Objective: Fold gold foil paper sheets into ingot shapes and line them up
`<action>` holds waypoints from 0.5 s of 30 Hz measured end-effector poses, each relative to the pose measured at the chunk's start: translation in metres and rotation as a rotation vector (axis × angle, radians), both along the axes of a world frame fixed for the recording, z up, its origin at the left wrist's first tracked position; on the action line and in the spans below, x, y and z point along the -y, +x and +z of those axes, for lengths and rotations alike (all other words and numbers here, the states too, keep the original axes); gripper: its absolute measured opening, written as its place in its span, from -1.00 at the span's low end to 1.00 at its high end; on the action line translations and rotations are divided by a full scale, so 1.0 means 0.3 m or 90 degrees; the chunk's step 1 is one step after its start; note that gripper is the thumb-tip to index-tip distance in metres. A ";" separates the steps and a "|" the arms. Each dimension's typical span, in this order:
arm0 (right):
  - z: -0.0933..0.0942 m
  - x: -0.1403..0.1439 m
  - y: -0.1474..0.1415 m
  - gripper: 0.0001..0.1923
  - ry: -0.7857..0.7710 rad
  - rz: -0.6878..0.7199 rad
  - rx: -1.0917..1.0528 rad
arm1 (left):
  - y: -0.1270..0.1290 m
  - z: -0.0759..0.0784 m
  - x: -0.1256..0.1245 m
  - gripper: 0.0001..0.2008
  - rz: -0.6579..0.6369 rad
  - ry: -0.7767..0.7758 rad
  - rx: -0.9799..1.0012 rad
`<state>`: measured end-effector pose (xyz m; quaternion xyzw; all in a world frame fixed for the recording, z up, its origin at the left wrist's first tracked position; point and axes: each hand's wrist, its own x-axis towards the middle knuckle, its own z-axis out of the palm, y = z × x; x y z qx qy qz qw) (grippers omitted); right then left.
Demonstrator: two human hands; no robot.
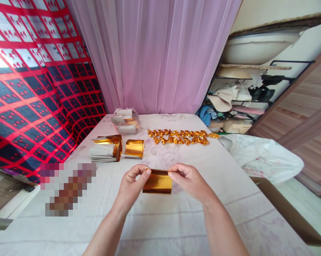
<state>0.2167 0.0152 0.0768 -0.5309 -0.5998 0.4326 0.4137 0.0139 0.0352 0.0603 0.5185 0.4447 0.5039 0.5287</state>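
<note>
Between my two hands is a sheet of gold foil paper [157,183], its upper edge curled over and its lower part hanging toward me. My left hand [135,181] pinches the upper left corner between thumb and fingers. At the upper right corner, my right hand [185,179] pinches it the same way. Beyond my left hand lie a larger stack of curled gold foil paper [104,149] with pale backs and a smaller stack [134,148] beside it. Folded gold foil pieces [181,137] sit in two rows farther back on the right.
A floral cloth covers the table [160,227]. At its far end sits a clear bag [125,121] with more foil paper. A blurred patch [72,188] hides something on the left. To the right are a white plastic bag [272,156], a cardboard box [288,213] and a loaded shelf [240,85].
</note>
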 end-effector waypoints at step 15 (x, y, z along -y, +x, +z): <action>0.018 0.003 -0.017 -0.77 0.053 -0.028 0.018 | -0.015 0.011 -0.003 -0.64 0.006 0.006 -0.001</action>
